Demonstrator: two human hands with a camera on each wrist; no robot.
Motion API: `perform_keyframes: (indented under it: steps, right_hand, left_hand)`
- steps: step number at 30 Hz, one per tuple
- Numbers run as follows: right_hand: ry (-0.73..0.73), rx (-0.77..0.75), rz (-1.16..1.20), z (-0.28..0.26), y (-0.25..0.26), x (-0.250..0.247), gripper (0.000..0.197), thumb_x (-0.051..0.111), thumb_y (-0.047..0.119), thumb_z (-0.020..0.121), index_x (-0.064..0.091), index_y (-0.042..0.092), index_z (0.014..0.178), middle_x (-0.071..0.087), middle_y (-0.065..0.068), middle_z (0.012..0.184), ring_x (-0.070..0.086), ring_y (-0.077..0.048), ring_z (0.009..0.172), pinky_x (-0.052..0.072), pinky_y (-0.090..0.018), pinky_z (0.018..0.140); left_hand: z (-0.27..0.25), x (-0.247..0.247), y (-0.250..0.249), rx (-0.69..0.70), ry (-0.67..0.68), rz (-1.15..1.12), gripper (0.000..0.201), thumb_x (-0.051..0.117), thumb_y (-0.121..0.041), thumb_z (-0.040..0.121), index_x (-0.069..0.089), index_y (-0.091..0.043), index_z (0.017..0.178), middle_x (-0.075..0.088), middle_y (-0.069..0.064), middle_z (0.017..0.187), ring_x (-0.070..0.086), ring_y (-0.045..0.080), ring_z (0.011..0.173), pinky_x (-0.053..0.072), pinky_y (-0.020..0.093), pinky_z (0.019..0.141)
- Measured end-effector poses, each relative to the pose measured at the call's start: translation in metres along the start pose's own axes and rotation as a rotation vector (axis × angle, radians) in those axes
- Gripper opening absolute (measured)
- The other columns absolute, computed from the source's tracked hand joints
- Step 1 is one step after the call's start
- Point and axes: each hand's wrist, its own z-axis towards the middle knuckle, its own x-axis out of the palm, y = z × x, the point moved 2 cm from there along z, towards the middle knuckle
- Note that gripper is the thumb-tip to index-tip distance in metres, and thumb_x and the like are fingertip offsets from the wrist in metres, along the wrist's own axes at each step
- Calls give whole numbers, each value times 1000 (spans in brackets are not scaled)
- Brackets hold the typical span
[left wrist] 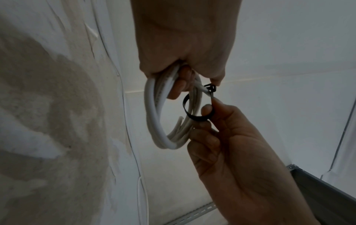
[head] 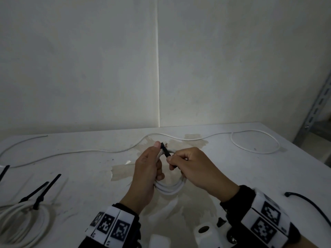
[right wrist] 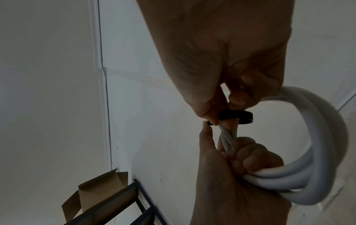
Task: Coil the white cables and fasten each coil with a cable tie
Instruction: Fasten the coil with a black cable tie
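A small white cable coil (head: 169, 187) (left wrist: 158, 121) (right wrist: 318, 152) hangs above the table centre, gripped by my left hand (head: 148, 169) (right wrist: 237, 164) with its fingers curled round the strands. A black cable tie (head: 165, 151) (left wrist: 189, 111) (right wrist: 236, 117) loops round the coil's top. My right hand (head: 189, 165) (left wrist: 212, 118) pinches the tie's strap, and my left thumb presses near the tie's head (left wrist: 210, 89). A long loose white cable (head: 89, 151) snakes across the far table. A finished white coil (head: 23, 222) with a black tie lies at the near left.
Spare black cable ties (head: 44, 188) lie at the left beside the finished coil. A black cord (head: 308, 203) curves at the near right. White plastic parts (head: 206, 233) sit at the front edge. A metal shelf upright (head: 315, 111) stands at the far right.
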Motion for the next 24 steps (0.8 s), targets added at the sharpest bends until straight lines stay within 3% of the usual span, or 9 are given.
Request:
perform_keyframes:
  steps: [3, 7, 10, 13, 17, 22, 24]
  right_hand:
    - [2, -39, -2, 0, 3, -1, 32, 53, 28, 91, 58, 18, 60, 50, -16, 67, 37, -18, 55, 29, -25, 52]
    - [30, -43, -16, 1, 5, -1, 32, 50, 30, 93, 55, 18, 63, 41, -6, 58, 34, -14, 51, 28, -21, 49]
    - [52, -25, -39, 1, 3, 0, 32, 49, 30, 93, 54, 17, 64, 37, 0, 54, 33, -12, 50, 27, -18, 47]
    - [37, -23, -35, 1, 3, 1, 33, 49, 29, 93, 53, 17, 63, 38, -1, 55, 33, -13, 51, 27, -19, 47]
    - [2, -22, -23, 1, 3, 1, 33, 48, 28, 93, 52, 19, 62, 44, -9, 65, 37, -16, 56, 29, -24, 52]
    - [-17, 30, -15, 2, 1, -2, 34, 51, 25, 92, 52, 16, 59, 37, 9, 46, 31, -5, 42, 25, -14, 42]
    - [-31, 34, -2, 4, 1, -2, 35, 52, 24, 91, 50, 15, 57, 35, 9, 44, 28, -4, 40, 24, -13, 40]
  left_hand:
    - [2, 0, -3, 16, 9, 3, 34, 44, -33, 94, 46, -16, 65, 26, -8, 46, 23, 5, 39, 26, 17, 39]
    - [3, -2, -4, 2, 6, -11, 34, 43, -32, 95, 44, -15, 66, 26, -8, 46, 23, 5, 39, 26, 17, 38]
    - [3, -2, -3, -5, 3, -7, 30, 42, -33, 96, 49, -11, 76, 27, -9, 45, 24, 4, 38, 26, 17, 37]
    - [3, -2, -3, 2, 12, -4, 27, 41, -32, 96, 49, -10, 83, 27, -9, 44, 24, 4, 38, 26, 17, 38]
    - [2, -1, -4, 1, 12, 2, 33, 40, -33, 97, 47, -11, 73, 27, -8, 45, 24, 5, 37, 26, 17, 38]
    - [3, -1, -2, 9, 19, 23, 30, 41, -33, 96, 47, -11, 76, 26, -8, 46, 23, 4, 38, 26, 16, 37]
    - [3, 0, -2, 17, 22, 32, 31, 42, -34, 95, 47, -12, 74, 26, -8, 46, 23, 4, 38, 26, 17, 38]
